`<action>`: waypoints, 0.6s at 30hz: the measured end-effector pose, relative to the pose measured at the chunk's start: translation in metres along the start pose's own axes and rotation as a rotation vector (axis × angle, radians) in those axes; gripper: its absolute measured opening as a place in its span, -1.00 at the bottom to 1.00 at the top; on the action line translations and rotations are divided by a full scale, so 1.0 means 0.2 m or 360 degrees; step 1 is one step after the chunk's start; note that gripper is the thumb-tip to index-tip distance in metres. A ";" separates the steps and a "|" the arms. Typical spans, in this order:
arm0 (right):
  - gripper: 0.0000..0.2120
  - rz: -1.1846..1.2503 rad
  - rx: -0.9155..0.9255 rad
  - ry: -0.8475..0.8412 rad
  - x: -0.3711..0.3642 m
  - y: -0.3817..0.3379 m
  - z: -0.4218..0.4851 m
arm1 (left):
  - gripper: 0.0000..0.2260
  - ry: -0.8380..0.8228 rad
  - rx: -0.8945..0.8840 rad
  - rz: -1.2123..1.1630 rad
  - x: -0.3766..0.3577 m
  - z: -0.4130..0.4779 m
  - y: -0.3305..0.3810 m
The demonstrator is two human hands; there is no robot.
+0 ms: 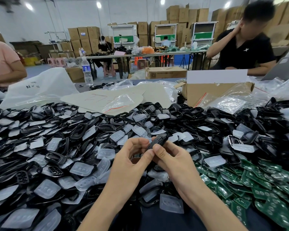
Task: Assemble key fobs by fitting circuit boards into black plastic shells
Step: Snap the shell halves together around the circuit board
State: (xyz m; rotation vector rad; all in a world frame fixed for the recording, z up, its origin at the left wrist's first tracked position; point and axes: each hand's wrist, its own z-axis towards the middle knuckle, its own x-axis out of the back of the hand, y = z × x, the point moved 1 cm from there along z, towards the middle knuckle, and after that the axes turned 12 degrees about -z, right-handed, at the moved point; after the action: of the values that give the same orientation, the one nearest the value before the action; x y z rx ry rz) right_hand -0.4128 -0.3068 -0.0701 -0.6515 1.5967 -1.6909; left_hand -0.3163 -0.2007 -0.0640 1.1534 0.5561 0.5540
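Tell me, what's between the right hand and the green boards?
In the head view, loose black shells and a cloudy button pad lie between the right hand, gripping the held shell, and the green boards.

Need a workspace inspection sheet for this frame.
Surface: table almost wholly buried under parts.
Job's things: heap of black shells; green circuit boards at right; clear button pads mixed in.
Clutter: plastic bags, cardboard box, water bottle.
Hands: left hand and right hand both pinch the held shell.
Cables: nothing seen.
Surroundings: seated people, stacked cartons behind.
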 end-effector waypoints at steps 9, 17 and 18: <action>-0.64 0.0120 -0.0010 -0.0045 -0.02 -0.01 -0.01 | -0.76 0.0035 0.0081 -0.0136 0.01 0.00 0.00; -0.50 0.0108 -0.0021 -0.0035 -0.02 -0.01 -0.01 | -0.76 0.0079 0.0117 -0.0220 0.00 0.00 0.00; -0.50 0.0119 -0.0026 -0.0031 -0.02 -0.01 -0.01 | -0.76 0.0080 0.0122 -0.0227 0.00 -0.01 0.00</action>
State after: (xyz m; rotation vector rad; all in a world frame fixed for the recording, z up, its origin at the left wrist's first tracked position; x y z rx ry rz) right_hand -0.4119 -0.3027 -0.0686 -0.6069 1.6034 -1.6143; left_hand -0.3167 -0.1999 -0.0645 1.1644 0.7018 0.4431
